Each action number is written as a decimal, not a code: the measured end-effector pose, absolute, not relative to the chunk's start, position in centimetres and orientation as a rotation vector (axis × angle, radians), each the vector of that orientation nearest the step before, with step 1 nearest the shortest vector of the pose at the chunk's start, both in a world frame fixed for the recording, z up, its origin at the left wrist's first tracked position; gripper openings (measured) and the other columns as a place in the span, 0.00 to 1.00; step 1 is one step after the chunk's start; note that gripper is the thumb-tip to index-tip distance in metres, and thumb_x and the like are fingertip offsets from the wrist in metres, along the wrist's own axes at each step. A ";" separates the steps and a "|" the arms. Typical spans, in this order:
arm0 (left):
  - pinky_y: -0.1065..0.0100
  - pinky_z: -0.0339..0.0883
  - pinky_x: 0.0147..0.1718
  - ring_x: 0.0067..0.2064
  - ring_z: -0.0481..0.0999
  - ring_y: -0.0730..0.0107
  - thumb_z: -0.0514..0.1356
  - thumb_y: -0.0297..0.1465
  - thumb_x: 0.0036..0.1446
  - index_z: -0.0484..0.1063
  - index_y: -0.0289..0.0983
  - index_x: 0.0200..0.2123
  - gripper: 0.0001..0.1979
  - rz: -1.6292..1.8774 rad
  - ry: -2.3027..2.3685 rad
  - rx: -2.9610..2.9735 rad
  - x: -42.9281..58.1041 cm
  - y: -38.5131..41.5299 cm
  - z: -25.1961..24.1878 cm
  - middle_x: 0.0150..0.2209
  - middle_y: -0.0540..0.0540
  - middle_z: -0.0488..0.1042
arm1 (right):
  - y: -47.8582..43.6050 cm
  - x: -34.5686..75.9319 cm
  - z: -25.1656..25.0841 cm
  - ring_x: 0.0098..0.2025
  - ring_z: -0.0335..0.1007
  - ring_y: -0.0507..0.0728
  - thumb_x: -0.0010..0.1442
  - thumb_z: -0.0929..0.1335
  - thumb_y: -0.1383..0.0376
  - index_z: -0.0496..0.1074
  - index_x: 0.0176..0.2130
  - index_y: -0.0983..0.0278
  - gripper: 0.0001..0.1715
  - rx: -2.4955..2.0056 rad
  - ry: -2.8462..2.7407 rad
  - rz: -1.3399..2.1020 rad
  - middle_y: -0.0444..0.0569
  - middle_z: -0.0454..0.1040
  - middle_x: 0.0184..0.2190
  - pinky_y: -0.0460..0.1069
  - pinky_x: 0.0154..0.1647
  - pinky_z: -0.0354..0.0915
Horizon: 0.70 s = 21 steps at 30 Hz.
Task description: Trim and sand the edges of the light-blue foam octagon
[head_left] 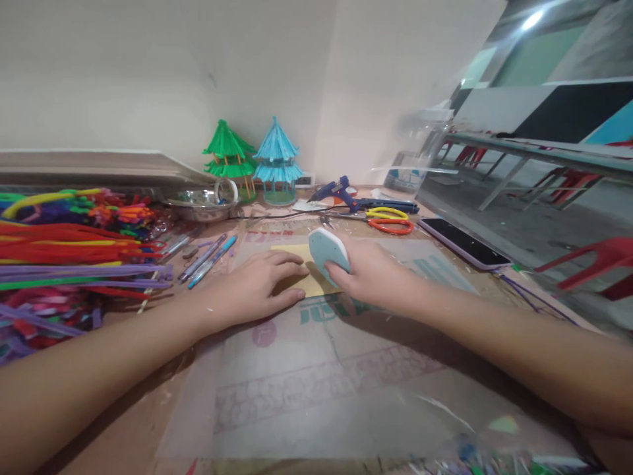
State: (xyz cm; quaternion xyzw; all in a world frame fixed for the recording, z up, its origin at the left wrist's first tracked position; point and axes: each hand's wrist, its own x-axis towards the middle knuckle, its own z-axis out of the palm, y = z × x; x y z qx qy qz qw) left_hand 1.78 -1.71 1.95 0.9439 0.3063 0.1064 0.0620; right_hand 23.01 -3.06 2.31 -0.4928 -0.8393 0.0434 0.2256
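Observation:
My right hand (372, 269) grips a pale blue flat piece with a white edge (326, 252), many-sided and possibly foam. The piece is tilted up on its edge above a yellow sheet (317, 282). On that sheet's left part rests my left hand (260, 285), fingers stretched out and slightly bent, with nothing seen in them. Beneath both lies a translucent plastic sheet (306, 402) with green and purple printing.
Fuzzy craft stems (74, 244) pile up at left, beside several pens (212, 260). Behind stand a metal bowl (200, 201), green (228, 155) and blue (277, 155) model pavilions, a glue gun (333, 191) and scissors (388, 221). A phone (465, 243) lies right.

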 end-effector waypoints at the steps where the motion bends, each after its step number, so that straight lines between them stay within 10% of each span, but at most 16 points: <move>1: 0.56 0.61 0.58 0.57 0.69 0.57 0.51 0.40 0.64 0.71 0.35 0.52 0.20 0.337 0.920 2.851 1.8 -1.7 1.9 0.56 0.38 0.70 | -2.9 22.8 2.2 0.38 0.74 0.65 0.58 0.60 0.64 0.65 0.57 0.69 0.28 -1.369 -2.308 0.111 0.59 0.78 0.40 0.55 0.39 0.66; 21: 0.57 0.61 0.56 0.55 0.70 0.57 0.53 0.38 0.63 0.71 0.35 0.52 0.19 0.317 1.002 2.827 2.1 -2.0 2.0 0.54 0.38 0.72 | 0.5 21.5 1.1 0.46 0.72 0.65 0.58 0.60 0.64 0.63 0.57 0.66 0.28 -1.251 -2.185 0.110 0.59 0.74 0.49 0.58 0.47 0.66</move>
